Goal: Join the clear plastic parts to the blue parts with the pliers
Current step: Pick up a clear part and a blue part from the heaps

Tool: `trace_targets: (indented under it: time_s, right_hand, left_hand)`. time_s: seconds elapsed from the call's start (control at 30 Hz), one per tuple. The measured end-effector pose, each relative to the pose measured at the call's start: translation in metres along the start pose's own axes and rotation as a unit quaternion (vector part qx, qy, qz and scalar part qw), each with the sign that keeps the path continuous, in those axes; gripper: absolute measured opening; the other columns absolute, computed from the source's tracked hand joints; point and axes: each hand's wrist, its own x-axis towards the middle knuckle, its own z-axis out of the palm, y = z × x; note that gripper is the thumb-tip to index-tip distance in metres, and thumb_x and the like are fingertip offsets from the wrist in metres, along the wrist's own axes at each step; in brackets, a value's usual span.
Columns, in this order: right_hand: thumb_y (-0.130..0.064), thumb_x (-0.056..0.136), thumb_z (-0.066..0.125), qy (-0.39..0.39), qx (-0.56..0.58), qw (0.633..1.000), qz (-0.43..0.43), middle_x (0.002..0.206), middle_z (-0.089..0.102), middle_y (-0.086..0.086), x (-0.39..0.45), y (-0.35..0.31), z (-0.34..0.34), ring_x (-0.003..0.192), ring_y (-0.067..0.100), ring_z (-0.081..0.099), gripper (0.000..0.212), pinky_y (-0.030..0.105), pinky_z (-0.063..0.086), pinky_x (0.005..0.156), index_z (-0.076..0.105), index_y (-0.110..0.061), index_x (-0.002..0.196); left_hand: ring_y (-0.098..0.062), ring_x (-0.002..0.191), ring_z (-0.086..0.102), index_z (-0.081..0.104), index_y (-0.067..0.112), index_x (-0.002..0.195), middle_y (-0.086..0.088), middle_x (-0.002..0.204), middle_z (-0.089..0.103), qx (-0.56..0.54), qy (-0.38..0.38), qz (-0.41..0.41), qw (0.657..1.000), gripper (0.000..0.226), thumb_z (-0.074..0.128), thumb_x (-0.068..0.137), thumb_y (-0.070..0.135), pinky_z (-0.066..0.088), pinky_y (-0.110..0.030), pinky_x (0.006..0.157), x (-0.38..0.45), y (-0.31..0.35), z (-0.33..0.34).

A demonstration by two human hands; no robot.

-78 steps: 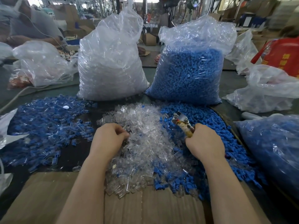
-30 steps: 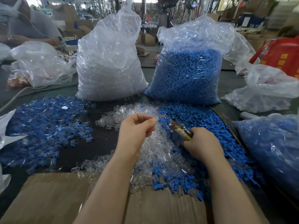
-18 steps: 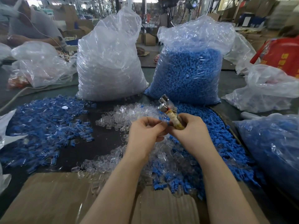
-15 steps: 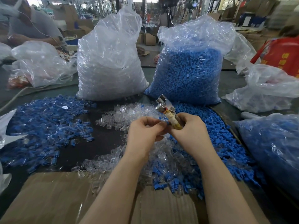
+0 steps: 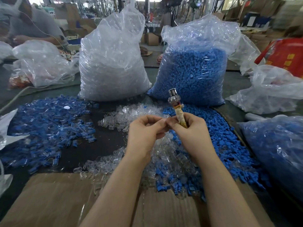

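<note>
whatever the left hand (image 5: 146, 130) and right hand (image 5: 188, 128) pinch between their touching fingertips is hidden, perhaps a small part. the pliers (image 5: 177, 107) handles vanish inside the right hand. the blue bag (image 5: 278, 149) at right is cut by the frame edge.

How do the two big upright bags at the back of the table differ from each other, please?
The left bag is filled with clear plastic parts, so it looks whitish; the right bag is filled with blue parts. The left bag rises to a narrower, taller peak, while the right bag is broader at the top. The left bag carries a small white label; none shows on the right bag. Both are clear plastic sacks standing side by side.
</note>
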Motion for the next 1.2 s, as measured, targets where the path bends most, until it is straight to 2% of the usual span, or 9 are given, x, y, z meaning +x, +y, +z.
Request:
trace_targets:
  time_s: [0.2, 0.3, 0.4, 0.53, 0.63, 0.77, 0.93, 1.07, 1.2]
  right_hand:
    - [-0.026, 0.088, 0.067, 0.020, 0.017, 1.000, -0.011, 0.079, 0.065, 0.021, 0.000, 0.000, 0.002, 0.083, 0.045, 0.061, 0.018, 0.061, 0.053, 0.075, 0.065, -0.010, 0.081]
    - [-0.027, 0.088, 0.069, 0.031, 0.005, 0.999, -0.022, 0.072, 0.066, 0.010, 0.002, -0.001, 0.003, 0.071, 0.033, 0.062, 0.012, 0.052, 0.057, 0.069, 0.067, -0.020, 0.079]
    - [-0.028, 0.090, 0.068, 0.050, -0.008, 0.998, -0.048, 0.070, 0.061, 0.009, 0.001, -0.003, 0.004, 0.054, 0.016, 0.049, 0.015, 0.042, 0.049, 0.058, 0.064, -0.024, 0.077]
    - [-0.020, 0.092, 0.067, 0.068, 0.017, 0.994, -0.080, 0.078, 0.064, 0.003, -0.002, -0.007, 0.007, 0.070, 0.025, 0.060, 0.017, 0.039, 0.052, 0.066, 0.063, -0.029, 0.078]
    - [-0.018, 0.092, 0.066, 0.084, 0.012, 0.991, -0.102, 0.076, 0.065, -0.005, -0.004, -0.009, 0.010, 0.067, 0.014, 0.060, 0.018, 0.032, 0.053, 0.064, 0.062, -0.030, 0.079]
    - [-0.020, 0.093, 0.066, 0.118, 0.007, 0.986, -0.115, 0.068, 0.061, 0.000, -0.006, -0.009, 0.013, 0.062, 0.015, 0.056, 0.013, 0.027, 0.048, 0.057, 0.061, -0.019, 0.081]
    - [-0.021, 0.093, 0.065, 0.126, 0.002, 0.986, -0.109, 0.070, 0.061, 0.005, -0.007, -0.010, 0.013, 0.064, 0.019, 0.056, 0.016, 0.033, 0.049, 0.057, 0.060, -0.009, 0.084]
    - [-0.018, 0.092, 0.065, 0.122, -0.001, 0.987, -0.103, 0.063, 0.057, -0.008, -0.008, -0.010, 0.015, 0.056, 0.002, 0.051, 0.013, 0.015, 0.042, 0.051, 0.060, -0.013, 0.082]
    - [-0.019, 0.091, 0.065, 0.110, -0.022, 0.989, -0.092, 0.061, 0.054, -0.008, -0.006, -0.010, 0.015, 0.055, 0.003, 0.048, 0.010, 0.013, 0.036, 0.049, 0.062, -0.014, 0.083]
  left_hand:
    - [-0.013, 0.073, 0.071, 0.067, 0.010, 0.081, -0.002, 0.075, 0.074, 0.022, 0.006, 0.004, 1.000, 0.009, 0.076, 0.083, 0.008, 0.055, -0.019, 0.065, 0.002, 0.001, 0.000]
    - [-0.010, 0.069, 0.070, 0.068, 0.008, 0.085, -0.003, 0.074, 0.073, -0.008, 0.022, 0.008, 1.000, 0.008, 0.075, 0.083, 0.007, 0.054, -0.017, 0.061, 0.001, 0.002, 0.000]
    - [-0.010, 0.068, 0.071, 0.070, 0.007, 0.089, -0.003, 0.074, 0.074, -0.039, 0.035, 0.016, 0.999, 0.008, 0.075, 0.082, 0.005, 0.055, -0.018, 0.061, 0.001, 0.005, -0.003]
    - [-0.013, 0.070, 0.072, 0.071, 0.009, 0.086, -0.006, 0.074, 0.075, -0.045, 0.032, 0.010, 0.998, 0.006, 0.074, 0.083, 0.003, 0.057, -0.020, 0.063, 0.000, 0.006, -0.001]
    - [-0.015, 0.070, 0.072, 0.072, 0.007, 0.086, -0.007, 0.075, 0.075, -0.040, 0.029, 0.008, 0.999, 0.007, 0.073, 0.083, 0.002, 0.057, -0.020, 0.061, -0.002, 0.007, 0.002]
    - [-0.015, 0.068, 0.072, 0.072, 0.004, 0.087, -0.009, 0.074, 0.075, -0.054, 0.022, 0.014, 0.998, 0.007, 0.074, 0.081, 0.000, 0.057, -0.021, 0.061, -0.003, 0.010, 0.006]
    - [-0.016, 0.068, 0.072, 0.074, 0.005, 0.082, -0.008, 0.073, 0.075, -0.034, 0.031, 0.056, 0.997, 0.008, 0.076, 0.080, -0.002, 0.056, -0.020, 0.061, -0.006, 0.010, 0.009]
    - [-0.016, 0.072, 0.074, 0.075, 0.008, 0.081, -0.006, 0.075, 0.075, 0.004, 0.044, 0.108, 0.993, 0.011, 0.076, 0.080, -0.002, 0.055, -0.018, 0.064, -0.008, 0.008, 0.010]
    - [-0.014, 0.074, 0.073, 0.074, 0.017, 0.078, 0.000, 0.075, 0.075, 0.058, 0.062, 0.159, 0.984, 0.018, 0.077, 0.079, -0.001, 0.059, -0.024, 0.070, -0.007, 0.006, 0.008]
